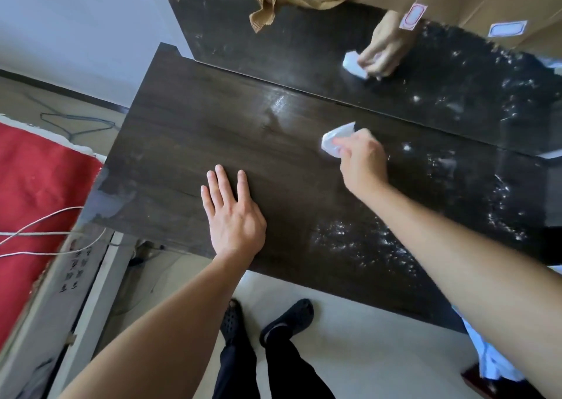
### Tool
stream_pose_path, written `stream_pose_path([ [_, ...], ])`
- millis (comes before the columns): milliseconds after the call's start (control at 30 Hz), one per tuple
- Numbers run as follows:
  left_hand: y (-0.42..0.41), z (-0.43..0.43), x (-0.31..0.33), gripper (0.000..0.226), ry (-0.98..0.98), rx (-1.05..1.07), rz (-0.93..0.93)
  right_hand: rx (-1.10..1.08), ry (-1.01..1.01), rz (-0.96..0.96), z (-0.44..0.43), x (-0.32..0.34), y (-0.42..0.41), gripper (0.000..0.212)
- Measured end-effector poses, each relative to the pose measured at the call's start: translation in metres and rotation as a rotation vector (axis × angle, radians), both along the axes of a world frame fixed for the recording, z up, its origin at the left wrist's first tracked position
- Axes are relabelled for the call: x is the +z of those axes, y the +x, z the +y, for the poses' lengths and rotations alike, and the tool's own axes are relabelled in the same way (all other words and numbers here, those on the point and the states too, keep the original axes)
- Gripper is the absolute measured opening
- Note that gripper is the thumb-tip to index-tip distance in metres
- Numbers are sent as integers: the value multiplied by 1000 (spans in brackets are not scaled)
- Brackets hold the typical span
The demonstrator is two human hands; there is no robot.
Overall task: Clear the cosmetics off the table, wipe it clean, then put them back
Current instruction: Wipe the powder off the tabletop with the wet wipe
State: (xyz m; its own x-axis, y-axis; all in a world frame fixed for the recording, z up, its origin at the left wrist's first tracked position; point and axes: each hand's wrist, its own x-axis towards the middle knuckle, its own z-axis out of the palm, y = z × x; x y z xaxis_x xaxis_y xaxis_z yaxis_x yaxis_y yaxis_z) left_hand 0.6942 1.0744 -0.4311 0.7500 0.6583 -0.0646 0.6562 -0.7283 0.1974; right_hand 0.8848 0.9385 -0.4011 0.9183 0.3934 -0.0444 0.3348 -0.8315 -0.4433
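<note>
Stage: wiping, the middle step, under way by my judgement.
Done: clearing appears complete; no cosmetics stand on the counter (182,143), and none show anywhere in view.
Left to do: the right part of the top carries white specks (365,240), so wiping is judged unfinished; putting the cosmetics back has not begun.
Left hand (234,216): released, fingers straight and spread, palm flat on the counter near its front edge, holding nothing.
Right hand (363,161): grasping the wipe (333,141), fingers curled over it, pressing it to the top.
Wipe, position: mid-counter toward the back, near the mirror (304,52), well apart from the left hand.
Wipe, material: white, thin, crumpled into a wad; paper or damp cloth, cannot tell which.
Counter, material: dark brown wood-grain finish, flat, rectangular, smooth.
Surface condition: a glossy sheen (279,106) lies left of the wipe, judged damp; the left part looks matt and free of specks.
Specks, texture: fine, scattered, powdery or droplet-like; which, cannot tell.
Mirror: stands along the back edge and reflects the hand and wipe; its right side also looks speckled.
Surroundings: red cloth (39,185) to the left, below counter level.
</note>
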Motion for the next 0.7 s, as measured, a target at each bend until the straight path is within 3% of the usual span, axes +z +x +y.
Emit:
stream_pose_path([
  [133, 0, -1, 3, 56, -18, 1, 9, 365, 83, 119, -57, 7, -115, 31],
  [200, 0, 0, 5, 58, -30, -3, 14, 460, 80, 207, -73, 14, -123, 29],
  [267, -1, 0, 5, 59, -32, -11, 28, 355, 82, 130, -71, 15, -88, 28],
  [367, 0, 1, 2, 57, -31, -12, 28, 24, 19, 5, -61, 7, -25, 29],
  [433, 0, 1, 1, 57, -29, -23, 26, -52, 8, -7, -59, 0, -31, 31],
  [567, -1, 2, 2, 56, -39, -40, 16, 118, 103, -34, -72, -4, -139, 31],
  [700, -4, 4, 6, 54, -75, -63, -14, 297, 80, 200, -89, 13, -214, 36],
])
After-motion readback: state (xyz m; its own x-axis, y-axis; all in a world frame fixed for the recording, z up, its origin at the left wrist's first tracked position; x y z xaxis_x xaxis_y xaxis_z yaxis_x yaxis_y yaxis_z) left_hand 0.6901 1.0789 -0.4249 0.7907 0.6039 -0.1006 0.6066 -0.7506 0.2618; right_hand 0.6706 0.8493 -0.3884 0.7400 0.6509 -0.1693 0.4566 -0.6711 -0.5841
